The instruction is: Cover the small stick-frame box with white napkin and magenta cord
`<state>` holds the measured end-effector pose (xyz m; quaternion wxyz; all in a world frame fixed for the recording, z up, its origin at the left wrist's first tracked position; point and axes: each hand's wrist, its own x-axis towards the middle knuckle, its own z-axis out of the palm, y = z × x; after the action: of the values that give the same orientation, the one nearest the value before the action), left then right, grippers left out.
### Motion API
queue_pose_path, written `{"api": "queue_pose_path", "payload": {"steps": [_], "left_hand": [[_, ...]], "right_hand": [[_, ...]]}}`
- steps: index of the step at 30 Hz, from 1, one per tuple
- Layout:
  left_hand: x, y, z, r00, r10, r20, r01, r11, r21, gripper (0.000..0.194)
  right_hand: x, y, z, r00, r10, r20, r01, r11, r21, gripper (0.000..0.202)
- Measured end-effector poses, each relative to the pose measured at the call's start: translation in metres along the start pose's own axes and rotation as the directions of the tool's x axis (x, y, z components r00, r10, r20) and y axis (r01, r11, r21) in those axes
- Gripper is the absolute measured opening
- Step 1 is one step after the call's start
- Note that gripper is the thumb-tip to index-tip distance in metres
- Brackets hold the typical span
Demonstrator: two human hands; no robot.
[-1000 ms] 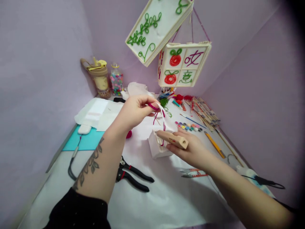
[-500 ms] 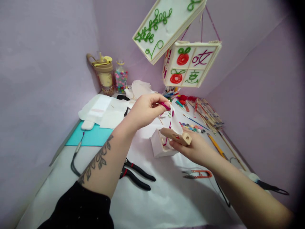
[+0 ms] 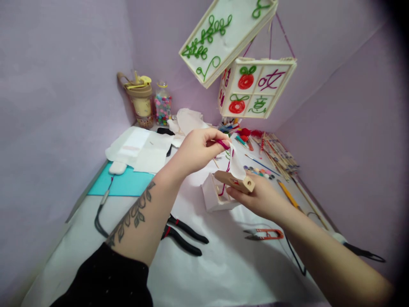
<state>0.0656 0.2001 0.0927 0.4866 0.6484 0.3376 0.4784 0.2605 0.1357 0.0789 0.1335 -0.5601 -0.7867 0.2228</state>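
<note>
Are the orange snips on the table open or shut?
Open: the two silver blades of the snips stand apart at their tips.

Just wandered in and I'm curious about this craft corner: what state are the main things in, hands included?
Left hand: pinching magenta yarn
Right hand: gripping the wooden piece
Wooden piece: held tilted
White box: standing, open on top
Pliers: lying, handles spread, head hidden
Snips: lying, blades apart
Square lantern: hanging by cords
Cup: upright, lid on
Jar: upright, holding colorful bits
</note>
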Motion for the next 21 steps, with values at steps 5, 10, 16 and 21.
{"api": "queue_pose_path", "payload": {"steps": [5,10,16,21], "left_hand": [[-0.0003,0.0009,0.0001,1.0,-0.005,-0.004,0.005,1.0,-0.002,0.013],[-0.0002,0.0012,-0.0009,1.0,0.001,-0.009,-0.001,1.0,0.013,0.014],[-0.0004,0.0013,-0.0015,1.0,0.01,-0.013,-0.01,1.0,0.011,0.015],[-0.0001,0.0003,-0.0015,1.0,0.017,-0.012,-0.017,1.0,0.008,0.014]], "right_hand": [[0.0015,-0.0002,-0.0017,0.999,-0.023,0.046,0.023,1.0,-0.011,0.016],[0.0009,0.0008,-0.0009,0.998,-0.011,0.057,0.013,0.999,-0.038,0.018],[-0.0015,0.0014,0.0004,0.999,-0.036,0.018,0.037,0.996,-0.078,0.02],[-0.0032,-0.0002,-0.0002,0.998,-0.053,0.021,0.054,0.996,-0.072,0.018]]}}
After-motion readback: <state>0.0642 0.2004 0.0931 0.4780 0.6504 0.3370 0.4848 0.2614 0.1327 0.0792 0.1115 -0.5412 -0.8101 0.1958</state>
